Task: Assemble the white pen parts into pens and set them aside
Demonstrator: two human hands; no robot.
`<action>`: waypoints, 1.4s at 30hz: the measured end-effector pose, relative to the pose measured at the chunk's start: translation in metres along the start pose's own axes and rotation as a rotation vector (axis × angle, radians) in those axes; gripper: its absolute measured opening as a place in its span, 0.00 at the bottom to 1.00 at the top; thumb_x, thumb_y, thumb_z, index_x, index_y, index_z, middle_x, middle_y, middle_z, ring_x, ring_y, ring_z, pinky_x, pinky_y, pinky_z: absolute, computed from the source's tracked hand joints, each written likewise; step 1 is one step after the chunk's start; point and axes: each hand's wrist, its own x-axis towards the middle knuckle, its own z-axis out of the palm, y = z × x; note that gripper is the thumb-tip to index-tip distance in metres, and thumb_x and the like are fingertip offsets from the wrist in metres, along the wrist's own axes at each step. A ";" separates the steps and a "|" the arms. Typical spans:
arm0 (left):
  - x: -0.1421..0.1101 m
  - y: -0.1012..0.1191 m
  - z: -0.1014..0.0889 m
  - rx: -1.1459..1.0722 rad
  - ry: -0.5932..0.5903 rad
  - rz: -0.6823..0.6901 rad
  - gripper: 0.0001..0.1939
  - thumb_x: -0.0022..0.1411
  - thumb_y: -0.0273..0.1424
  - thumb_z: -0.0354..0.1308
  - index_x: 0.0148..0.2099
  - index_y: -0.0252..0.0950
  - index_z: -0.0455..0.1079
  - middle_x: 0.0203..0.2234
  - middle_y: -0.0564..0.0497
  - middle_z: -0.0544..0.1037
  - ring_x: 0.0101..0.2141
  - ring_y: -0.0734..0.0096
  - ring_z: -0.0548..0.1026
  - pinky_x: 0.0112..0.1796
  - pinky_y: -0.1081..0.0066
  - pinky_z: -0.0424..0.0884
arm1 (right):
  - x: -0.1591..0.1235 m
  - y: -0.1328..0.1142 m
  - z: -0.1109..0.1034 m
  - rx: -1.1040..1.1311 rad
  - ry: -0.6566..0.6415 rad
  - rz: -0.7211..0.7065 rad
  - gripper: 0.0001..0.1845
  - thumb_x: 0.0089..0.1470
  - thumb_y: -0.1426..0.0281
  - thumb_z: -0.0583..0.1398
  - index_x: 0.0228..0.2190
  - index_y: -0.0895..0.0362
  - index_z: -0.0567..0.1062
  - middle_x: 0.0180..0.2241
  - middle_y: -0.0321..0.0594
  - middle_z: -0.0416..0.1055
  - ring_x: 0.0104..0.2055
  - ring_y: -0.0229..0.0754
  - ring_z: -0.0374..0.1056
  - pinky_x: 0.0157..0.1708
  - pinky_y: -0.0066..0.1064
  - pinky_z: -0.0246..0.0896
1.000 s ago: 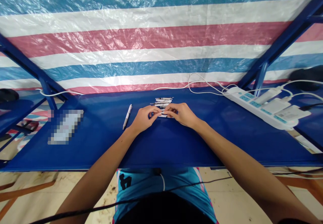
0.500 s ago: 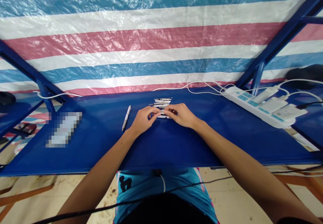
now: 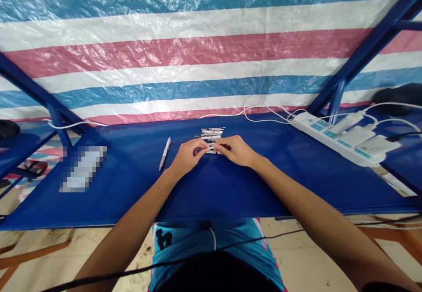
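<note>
Blue worktop (image 3: 211, 195): pile of white pens (image 3: 211, 135) at 12 o'clock, loose pen (image 3: 165, 153) at 9 o'clock.
Left hand (image 3: 186, 155), right hand (image 3: 235, 150): fingers (image 3: 201, 146) grasping the pile's near edge.

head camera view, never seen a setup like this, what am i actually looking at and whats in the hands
There is no machine here: a camera worn on a person's head looks down at their own two bare hands. The left hand and right hand meet at a small pile of slim white pens; exactly what the fingers grip is too small to tell. The pile lies on a blue table, with a loose white pen left of it and a white power strip to the right. Behind hangs a striped plastic tarp.
</note>
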 end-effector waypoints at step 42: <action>0.001 0.003 0.004 0.148 -0.280 0.063 0.02 0.67 0.28 0.63 0.42 0.39 0.77 0.34 0.49 0.81 0.41 0.60 0.76 0.47 0.61 0.74 | -0.001 0.003 -0.009 -0.032 0.311 0.059 0.14 0.63 0.58 0.60 0.33 0.55 0.78 0.22 0.35 0.72 0.23 0.37 0.64 0.29 0.29 0.61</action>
